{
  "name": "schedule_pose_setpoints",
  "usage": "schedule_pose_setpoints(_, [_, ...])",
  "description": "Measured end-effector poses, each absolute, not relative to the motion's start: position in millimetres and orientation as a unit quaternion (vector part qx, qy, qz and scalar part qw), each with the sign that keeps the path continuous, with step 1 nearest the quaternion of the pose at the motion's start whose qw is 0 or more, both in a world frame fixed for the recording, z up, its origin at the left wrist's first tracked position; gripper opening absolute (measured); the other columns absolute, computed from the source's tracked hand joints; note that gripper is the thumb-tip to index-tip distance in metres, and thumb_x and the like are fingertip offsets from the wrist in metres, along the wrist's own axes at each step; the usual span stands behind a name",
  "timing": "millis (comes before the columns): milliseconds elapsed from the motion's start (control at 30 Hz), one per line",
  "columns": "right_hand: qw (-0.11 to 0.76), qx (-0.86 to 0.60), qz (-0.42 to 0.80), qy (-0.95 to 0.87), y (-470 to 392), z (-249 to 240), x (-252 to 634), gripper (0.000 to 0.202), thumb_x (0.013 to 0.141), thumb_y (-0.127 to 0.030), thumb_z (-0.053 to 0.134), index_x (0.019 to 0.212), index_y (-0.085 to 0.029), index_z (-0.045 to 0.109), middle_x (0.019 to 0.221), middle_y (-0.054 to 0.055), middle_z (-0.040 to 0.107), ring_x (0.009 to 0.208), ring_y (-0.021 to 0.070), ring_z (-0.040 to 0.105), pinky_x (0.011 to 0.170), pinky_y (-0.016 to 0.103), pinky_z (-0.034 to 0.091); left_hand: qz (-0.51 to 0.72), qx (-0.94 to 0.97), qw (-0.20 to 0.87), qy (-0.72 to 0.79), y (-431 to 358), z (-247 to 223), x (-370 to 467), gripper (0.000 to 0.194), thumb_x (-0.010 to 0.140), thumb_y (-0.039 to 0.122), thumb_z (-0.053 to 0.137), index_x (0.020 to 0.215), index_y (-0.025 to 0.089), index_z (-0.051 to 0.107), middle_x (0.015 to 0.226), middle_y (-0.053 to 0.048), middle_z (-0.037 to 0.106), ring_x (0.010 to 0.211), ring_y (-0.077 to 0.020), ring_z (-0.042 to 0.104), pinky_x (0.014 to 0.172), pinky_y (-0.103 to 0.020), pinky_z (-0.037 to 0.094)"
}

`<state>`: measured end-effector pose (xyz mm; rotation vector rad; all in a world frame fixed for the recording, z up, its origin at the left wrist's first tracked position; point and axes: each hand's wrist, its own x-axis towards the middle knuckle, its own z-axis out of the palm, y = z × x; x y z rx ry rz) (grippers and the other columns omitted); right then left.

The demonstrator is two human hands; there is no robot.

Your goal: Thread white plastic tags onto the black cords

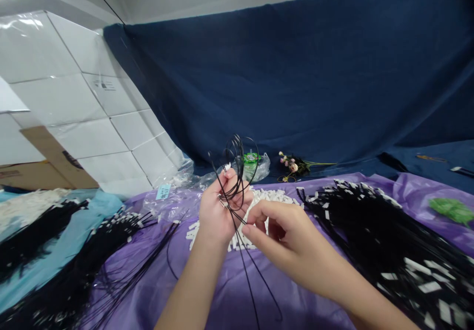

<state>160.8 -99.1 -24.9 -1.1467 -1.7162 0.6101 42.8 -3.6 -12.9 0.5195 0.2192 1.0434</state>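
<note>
Looped black cords (pixel 237 182) are gripped in my left hand (pixel 218 206), raised over the purple cloth. A small white piece shows at its thumb tip. The loops stand up above the fingers, and two loose ends hang down past the wrist. My right hand (pixel 285 236) is just right of it, thumb and forefinger pinched close to the hanging cords at the palm. Part of a cord seems to lie between those fingertips. Behind both hands lies a pile of small white pieces (pixel 276 197), partly hidden by them.
To the right lies a thick bundle of black cords with white ends (pixel 370 226). Further black cords (pixel 107 231) lie at left on purple and light blue cloth. Clear plastic bags (pixel 177 187), artificial flowers (pixel 292 165) and stacked white boxes (pixel 111 128) stand behind, before a dark blue curtain (pixel 314 83).
</note>
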Motion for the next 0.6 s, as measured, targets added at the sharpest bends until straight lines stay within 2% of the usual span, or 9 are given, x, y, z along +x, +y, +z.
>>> schedule_pose_setpoints(167, [0.517, -0.446, 0.34, -0.647, -90, -27, 160, 0.012, 0.082, -0.015, 0.057, 0.07, -0.016, 0.055, 0.061, -0.006, 0.047, 0.051, 0.0045, 0.037, 0.046, 0.018, 0.028, 0.487, 0.259, 0.826, 0.121, -7, -10, 42, 0.029, 0.097, 0.017, 0.036, 0.07, 0.015, 0.046, 0.048, 0.006, 0.02, 0.042, -0.0077, 0.03, 0.043, -0.019, 0.025])
schedule_pose_setpoints(333, [0.571, -0.407, 0.452, -0.551, -77, -33, 162, 0.018, 0.08, -0.026, 0.059, 0.067, -0.016, 0.051, 0.053, -0.008, 0.036, 0.046, 0.0049, 0.027, 0.043, 0.019, 0.021, 0.462, 0.254, 0.838, 0.137, -10, -6, 45, 0.034, 0.099, 0.02, 0.034, 0.067, 0.015, 0.045, 0.045, 0.006, 0.021, 0.041, -0.0082, 0.031, 0.042, -0.019, 0.028])
schedule_pose_setpoints(400, [0.576, -0.408, 0.461, -0.537, -75, -34, 163, 0.021, 0.081, -0.029, 0.06, 0.067, -0.017, 0.05, 0.054, -0.008, 0.034, 0.047, 0.005, 0.025, 0.043, 0.019, 0.02, 0.455, 0.254, 0.842, 0.139, -10, -6, 46, 0.036, 0.099, 0.019, 0.032, 0.067, 0.015, 0.046, 0.045, 0.006, 0.02, 0.04, -0.0078, 0.031, 0.042, -0.018, 0.027])
schedule_pose_setpoints(467, [0.575, -0.417, 0.446, -0.545, -75, -33, 166, 0.021, 0.082, -0.03, 0.061, 0.07, -0.016, 0.051, 0.057, -0.007, 0.038, 0.05, 0.0052, 0.029, 0.044, 0.019, 0.022, 0.453, 0.252, 0.844, 0.138, -10, -7, 46, 0.037, 0.099, 0.018, 0.029, 0.067, 0.014, 0.047, 0.045, 0.007, 0.019, 0.04, -0.0075, 0.032, 0.042, -0.018, 0.027])
schedule_pose_setpoints(600, [0.537, -0.374, 0.493, -0.574, -80, -28, 183, 0.015, 0.09, -0.031, 0.058, 0.093, -0.017, 0.054, 0.056, -0.009, 0.043, 0.045, 0.0046, 0.032, 0.042, 0.017, 0.024, 0.453, 0.249, 0.842, 0.153, -9, -7, 46, 0.036, 0.099, 0.019, 0.031, 0.067, 0.014, 0.047, 0.046, 0.006, 0.02, 0.04, -0.0076, 0.032, 0.042, -0.018, 0.028])
